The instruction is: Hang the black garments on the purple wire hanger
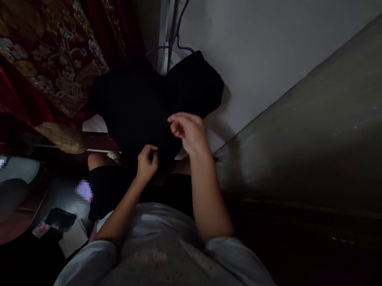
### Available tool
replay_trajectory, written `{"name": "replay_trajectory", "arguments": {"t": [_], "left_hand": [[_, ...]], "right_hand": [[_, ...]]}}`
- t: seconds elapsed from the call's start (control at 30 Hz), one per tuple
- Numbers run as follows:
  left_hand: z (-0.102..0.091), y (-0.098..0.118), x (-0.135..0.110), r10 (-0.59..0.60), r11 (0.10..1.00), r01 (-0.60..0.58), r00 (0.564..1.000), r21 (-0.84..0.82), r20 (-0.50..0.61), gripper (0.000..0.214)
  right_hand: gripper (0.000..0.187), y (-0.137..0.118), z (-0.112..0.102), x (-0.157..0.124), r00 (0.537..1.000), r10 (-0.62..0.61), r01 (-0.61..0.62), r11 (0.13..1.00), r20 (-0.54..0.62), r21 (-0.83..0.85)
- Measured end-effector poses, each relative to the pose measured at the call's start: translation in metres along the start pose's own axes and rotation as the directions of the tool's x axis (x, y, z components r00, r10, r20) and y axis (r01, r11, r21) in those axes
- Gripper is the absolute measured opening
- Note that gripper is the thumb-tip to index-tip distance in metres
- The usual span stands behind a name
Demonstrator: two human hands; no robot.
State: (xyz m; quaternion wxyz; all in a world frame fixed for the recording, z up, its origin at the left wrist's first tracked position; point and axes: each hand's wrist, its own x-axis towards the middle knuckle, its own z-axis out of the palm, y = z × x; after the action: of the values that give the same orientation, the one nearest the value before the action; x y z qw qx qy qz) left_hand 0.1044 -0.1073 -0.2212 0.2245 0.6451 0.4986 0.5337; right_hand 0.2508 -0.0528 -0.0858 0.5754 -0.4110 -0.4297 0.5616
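A black garment (130,102) with short sleeves hangs in front of me on a purple hanger (177,39). Low on its front, my left hand (147,162) is closed, thumb and forefinger pinched at the dark cloth. My right hand (188,131) is raised in front of the garment, to the right of and farther forward than the left. Its fingers are curled together, with the fingertips pointing left. Anything thin between those fingertips is too dark and small to make out. The garment's lower edge merges with my dark shorts (104,188).
A red curtain with gold and silver embroidery (48,32) hangs at the left. Behind the hanger stands a metal post (170,18) against a pale wall (257,36). At lower left lie a phone (60,219), a white paper-like item (73,238) and a grey plastic chair (4,191).
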Motion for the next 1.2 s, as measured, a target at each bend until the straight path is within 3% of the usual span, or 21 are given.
{"name": "replay_trajectory", "arguments": {"t": [0.13,0.27,0.33,0.4,0.47,0.53,0.67,0.83,0.93,1.0,1.07,1.13,1.2], "left_hand": [[0.006,-0.02,-0.002,-0.039,0.999,0.037,0.997,0.033,0.066,0.015],[0.007,-0.013,0.013,-0.016,1.0,0.011,0.984,0.029,0.176,0.013],[0.0,0.008,0.036,0.082,0.997,-0.081,0.974,-0.014,0.213,0.019],[-0.013,0.041,0.071,0.263,0.965,-0.257,0.955,-0.059,0.137,0.035],[-0.028,0.078,0.11,0.452,0.892,-0.451,0.892,-0.035,0.007,0.036],[-0.041,0.111,0.144,0.554,0.832,-0.554,0.832,0.013,0.01,0.037],[-0.051,0.144,0.174,0.595,0.785,-0.61,0.791,0.11,0.138,0.017],[-0.043,0.152,0.163,0.526,0.847,-0.531,0.842,0.018,0.118,0.012],[-0.047,0.164,0.157,0.594,0.805,-0.594,0.805,0.013,-0.009,0.014],[-0.061,0.167,0.156,0.628,0.775,-0.63,0.756,0.053,-0.188,0.018],[-0.083,0.157,0.157,0.591,0.789,-0.609,0.718,0.08,-0.367,0.02],[-0.106,0.133,0.161,0.443,0.857,-0.516,0.73,0.006,-0.52,0.017],[-0.119,0.101,0.165,0.157,0.9,-0.372,0.762,-0.226,-0.628,0.02]], "right_hand": [[0.019,-0.047,0.02,0.033,0.986,-0.165,0.164,0.986,-0.033,-0.019],[0.026,-0.053,0.031,0.032,0.973,-0.228,0.227,0.973,-0.02,-0.025],[0.029,-0.048,0.032,0.026,0.969,-0.244,0.244,0.97,-0.025,-0.025],[0.029,-0.044,0.029,0.021,0.968,-0.251,0.25,0.967,-0.022,-0.039],[0.029,-0.044,0.027,0.018,0.964,-0.265,0.264,0.962,-0.005,-0.067],[0.027,-0.048,0.026,0.018,0.953,-0.303,0.303,0.949,0.013,-0.091],[0.024,-0.053,0.023,0.02,0.902,-0.431,0.424,0.898,-0.039,-0.115],[0.026,-0.036,0.019,0.027,0.881,-0.471,0.447,0.863,-0.052,-0.235],[0.026,-0.01,0.018,0.03,0.93,-0.368,0.35,0.887,-0.005,-0.301],[0.025,0.009,0.018,0.023,0.958,-0.286,0.269,0.903,-0.002,-0.336],[0.024,0.025,0.018,0.004,0.951,-0.302,0.263,0.902,-0.066,-0.342],[0.023,0.036,0.021,-0.022,0.918,-0.374,0.316,0.891,-0.13,-0.327],[0.023,0.041,0.025,-0.047,0.913,-0.387,0.332,0.888,-0.128,-0.319]]}}
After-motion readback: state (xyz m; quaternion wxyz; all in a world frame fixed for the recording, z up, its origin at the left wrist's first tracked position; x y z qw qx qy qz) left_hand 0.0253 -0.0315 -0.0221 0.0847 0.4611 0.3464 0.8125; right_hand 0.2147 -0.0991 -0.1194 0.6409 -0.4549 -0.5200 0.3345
